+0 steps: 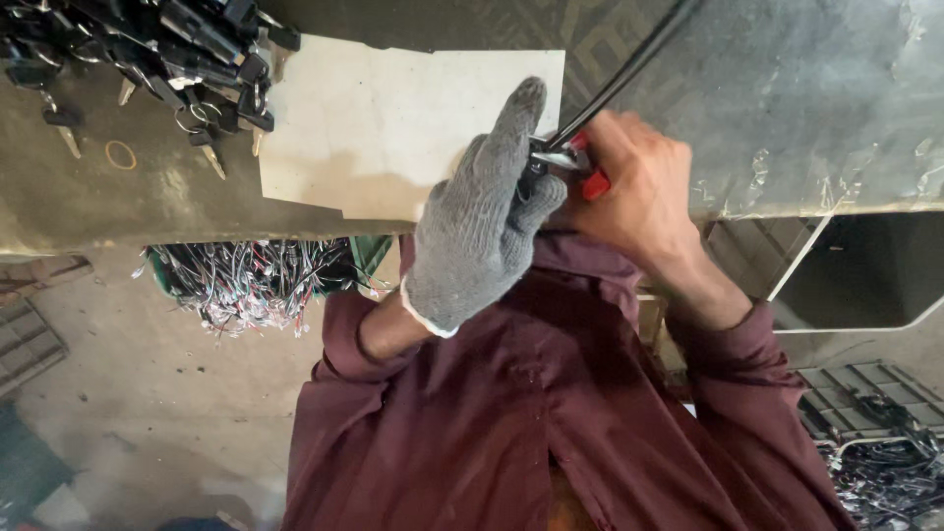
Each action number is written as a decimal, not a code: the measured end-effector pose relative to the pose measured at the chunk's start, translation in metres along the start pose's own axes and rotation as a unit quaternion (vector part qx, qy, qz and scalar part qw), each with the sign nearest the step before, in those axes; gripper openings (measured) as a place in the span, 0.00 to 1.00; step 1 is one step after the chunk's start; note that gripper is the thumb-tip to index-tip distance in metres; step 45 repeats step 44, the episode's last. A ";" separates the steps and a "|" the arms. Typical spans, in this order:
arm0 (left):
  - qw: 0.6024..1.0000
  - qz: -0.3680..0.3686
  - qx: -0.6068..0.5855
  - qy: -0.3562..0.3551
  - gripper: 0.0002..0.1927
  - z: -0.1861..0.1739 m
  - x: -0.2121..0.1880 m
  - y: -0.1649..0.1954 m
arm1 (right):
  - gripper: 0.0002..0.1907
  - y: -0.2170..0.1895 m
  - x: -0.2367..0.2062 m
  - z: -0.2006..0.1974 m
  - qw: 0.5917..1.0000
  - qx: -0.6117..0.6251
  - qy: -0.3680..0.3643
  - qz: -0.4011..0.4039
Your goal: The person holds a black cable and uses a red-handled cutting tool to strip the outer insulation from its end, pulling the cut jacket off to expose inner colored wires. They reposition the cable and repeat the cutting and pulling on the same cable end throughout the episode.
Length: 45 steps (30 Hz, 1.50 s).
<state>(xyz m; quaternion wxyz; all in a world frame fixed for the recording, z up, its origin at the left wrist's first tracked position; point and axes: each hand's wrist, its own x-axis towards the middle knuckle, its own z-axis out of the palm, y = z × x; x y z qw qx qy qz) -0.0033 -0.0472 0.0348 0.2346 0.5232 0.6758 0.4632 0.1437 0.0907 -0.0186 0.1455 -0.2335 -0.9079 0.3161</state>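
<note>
My left hand (477, 226) wears a grey knit glove. Its index finger points out over the bench while the other fingers pinch the end of a black cable (629, 69). The cable runs up and to the right, out of view. My right hand (639, 192) is bare and closed around a small red-handled metal tool (580, 162), whose jaws meet the cable's end right beside the gloved fingers. Both hands touch at the edge of a pale sheet (383, 128) lying on the workbench (806, 108). The sleeves are maroon.
A pile of black-headed keys (167, 49) lies at the bench's back left, with a rubber band (121, 154) beside it. Below the bench, a green bin holds a bundle of thin wires (256, 280). A crate with more black wiring (875, 442) stands at the lower right.
</note>
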 end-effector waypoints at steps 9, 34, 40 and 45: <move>0.828 -0.142 -0.532 -0.102 0.33 0.000 -0.002 -0.011 | 0.19 0.024 0.017 -0.015 0.993 -0.096 0.048 -0.038; 0.969 -0.096 -0.184 0.138 0.20 0.055 -0.041 -0.086 | 0.12 -0.047 -0.007 0.042 0.985 -0.057 0.140 -0.081; 0.888 -0.158 -0.405 0.153 0.14 0.048 -0.030 -0.060 | 0.12 -0.034 -0.012 0.048 0.993 -0.004 0.085 -0.076; 0.865 -0.148 -0.466 0.110 0.18 0.026 -0.032 -0.050 | 0.08 -0.035 -0.035 0.059 0.951 0.302 -0.020 0.069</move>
